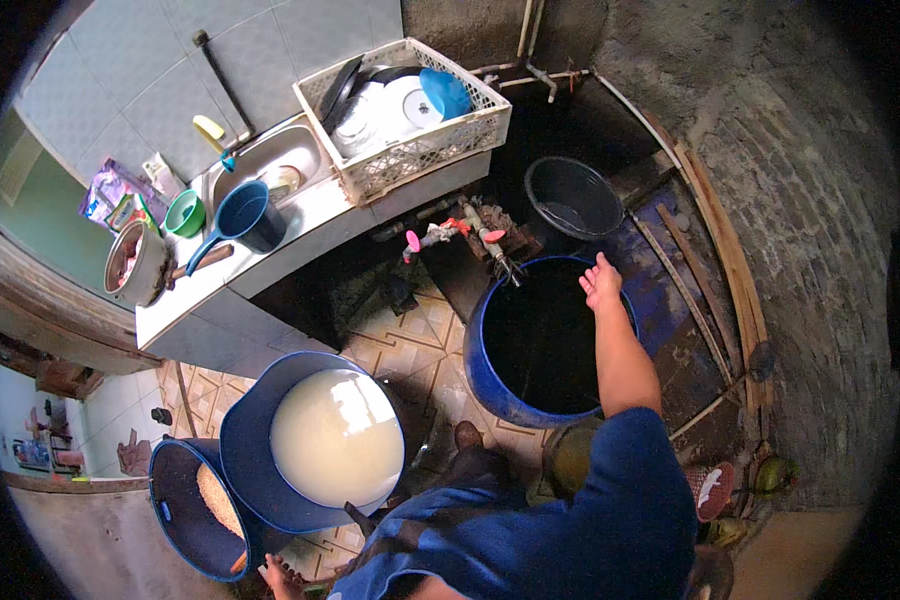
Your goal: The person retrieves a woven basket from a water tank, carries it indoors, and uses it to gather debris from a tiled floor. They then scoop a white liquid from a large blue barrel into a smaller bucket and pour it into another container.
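Observation:
My right hand reaches over the right rim of a big blue barrel holding dark water. Its fingers are stretched out and grip nothing. Low in the view, my left hand is partly cut off by the lower edge, its fingers apart and nothing visible in them. Beside it stands a tilted blue tub with pale grain inside and a wooden stick at its rim. A larger blue tub next to that one holds cloudy, whitish liquid.
Taps with pink handles stick out over the barrel, beside a black basin. A sink counter carries a blue dipper, a pot and a white crate of dishes. Wooden planks line the right wall.

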`<state>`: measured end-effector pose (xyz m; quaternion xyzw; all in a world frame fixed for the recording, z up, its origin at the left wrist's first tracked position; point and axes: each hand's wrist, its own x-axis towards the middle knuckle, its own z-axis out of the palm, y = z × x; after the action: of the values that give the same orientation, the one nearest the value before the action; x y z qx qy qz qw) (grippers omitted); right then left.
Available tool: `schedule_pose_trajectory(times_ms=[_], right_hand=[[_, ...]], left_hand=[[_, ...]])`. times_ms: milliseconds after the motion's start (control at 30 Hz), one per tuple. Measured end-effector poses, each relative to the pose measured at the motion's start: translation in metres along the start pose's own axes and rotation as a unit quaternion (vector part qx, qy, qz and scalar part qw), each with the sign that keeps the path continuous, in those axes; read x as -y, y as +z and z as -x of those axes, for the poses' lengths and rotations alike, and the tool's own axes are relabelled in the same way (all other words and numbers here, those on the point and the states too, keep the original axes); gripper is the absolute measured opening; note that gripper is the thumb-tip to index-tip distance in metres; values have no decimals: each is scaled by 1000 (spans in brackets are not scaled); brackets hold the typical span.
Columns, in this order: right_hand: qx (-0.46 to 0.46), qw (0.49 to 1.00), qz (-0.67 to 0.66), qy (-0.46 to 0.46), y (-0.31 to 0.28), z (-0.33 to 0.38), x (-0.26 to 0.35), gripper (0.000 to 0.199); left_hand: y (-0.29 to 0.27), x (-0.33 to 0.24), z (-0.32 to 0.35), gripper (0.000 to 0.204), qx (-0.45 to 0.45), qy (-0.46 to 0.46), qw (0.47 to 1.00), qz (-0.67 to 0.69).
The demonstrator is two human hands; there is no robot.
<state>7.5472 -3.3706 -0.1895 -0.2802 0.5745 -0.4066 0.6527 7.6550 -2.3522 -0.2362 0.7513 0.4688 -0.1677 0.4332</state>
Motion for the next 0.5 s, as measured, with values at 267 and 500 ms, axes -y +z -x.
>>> schedule_pose_trajectory(times_ms=[267, 500], right_hand=[[-81, 995, 7, 49, 45, -150, 0, 69], [-38, 995, -74, 46, 50, -212, -21, 41]], left_hand=[[-39, 19, 70, 48, -78, -13, 997, 12], [-47, 45, 116, 48, -33, -56, 998, -11]])
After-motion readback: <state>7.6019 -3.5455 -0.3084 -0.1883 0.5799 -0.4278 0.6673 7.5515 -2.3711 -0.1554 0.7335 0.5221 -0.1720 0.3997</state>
